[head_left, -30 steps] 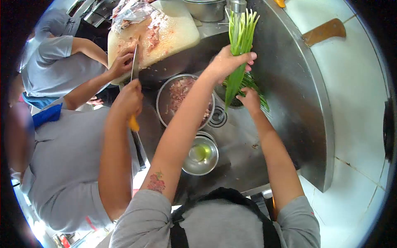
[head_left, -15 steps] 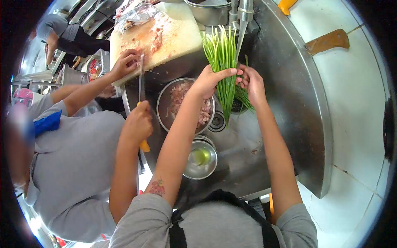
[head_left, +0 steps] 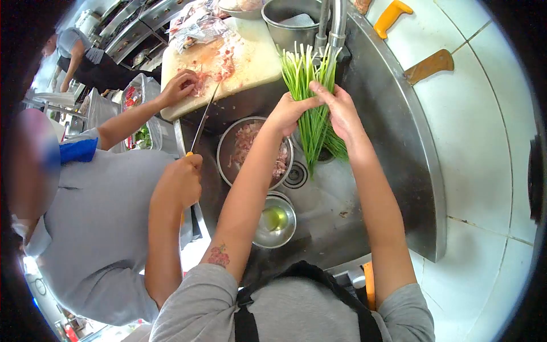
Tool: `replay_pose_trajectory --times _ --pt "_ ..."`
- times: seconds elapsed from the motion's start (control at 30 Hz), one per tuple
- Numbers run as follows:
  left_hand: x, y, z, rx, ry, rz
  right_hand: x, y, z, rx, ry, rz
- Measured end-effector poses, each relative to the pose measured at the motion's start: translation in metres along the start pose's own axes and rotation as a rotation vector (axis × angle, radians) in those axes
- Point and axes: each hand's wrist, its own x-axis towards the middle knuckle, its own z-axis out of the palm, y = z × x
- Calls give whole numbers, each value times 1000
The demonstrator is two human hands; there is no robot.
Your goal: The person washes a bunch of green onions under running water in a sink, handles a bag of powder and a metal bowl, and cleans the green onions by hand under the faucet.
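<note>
A bunch of green chives [head_left: 301, 80] with pale ends pointing up and away is held over the sink under the tap [head_left: 338, 31]. My left hand [head_left: 289, 114] is closed round its left side, thumb across the stalks. My right hand [head_left: 342, 114] grips the right side, its thumb near my left thumb and its fingers partly hidden behind the stalks. More green leaves [head_left: 337, 147] hang below my right hand; whether they belong to the same bunch I cannot tell.
In the sink [head_left: 393, 171] stand a bowl of cut meat [head_left: 246, 139] and a smaller bowl of greenish liquid [head_left: 275, 219]. At left a co-worker holds a knife [head_left: 204, 121] beside the cutting board [head_left: 256, 51]. A cleaver [head_left: 430, 66] lies on the right rim.
My right hand has come up and turned, its thumb now lying over the front of the chives. The co-worker's knife has tilted to the right and their other hand has shifted on the board.
</note>
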Motion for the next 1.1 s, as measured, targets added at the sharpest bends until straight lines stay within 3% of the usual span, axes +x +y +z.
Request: replay_pose_trajectory --times 0.1,0.23,0.37,0.47,0.6,0.63,0.73,0.83,0.93,1.1 --pt "0 3 3 86 20 -6 2 0 -6 -18 -29 19" --pt "-1 14 -4 -140 -106 -100 8 -8 -21 97 -60 141" --pt "5 21 -7 -35 -176 -115 6 -29 -15 -337 -164 -83" --pt "7 30 -9 5 -238 -95 15 -35 -22 -469 -226 -153" --pt "11 35 -5 89 -233 -43 12 -45 -17 -367 -284 -152" --pt "13 34 -4 133 -233 -24 3 -57 -12 -363 -225 -66" --pt "16 33 1 256 -244 22 -1 -53 -10 -538 -293 -222" --pt "13 36 4 356 -314 48 9 -43 -25 -483 -231 -68" --pt "13 28 -4 -95 -296 -93 4 -48 -29 -379 -191 51" --pt "21 20 -7 -73 -295 -109 0 -42 -36 -242 -149 106"
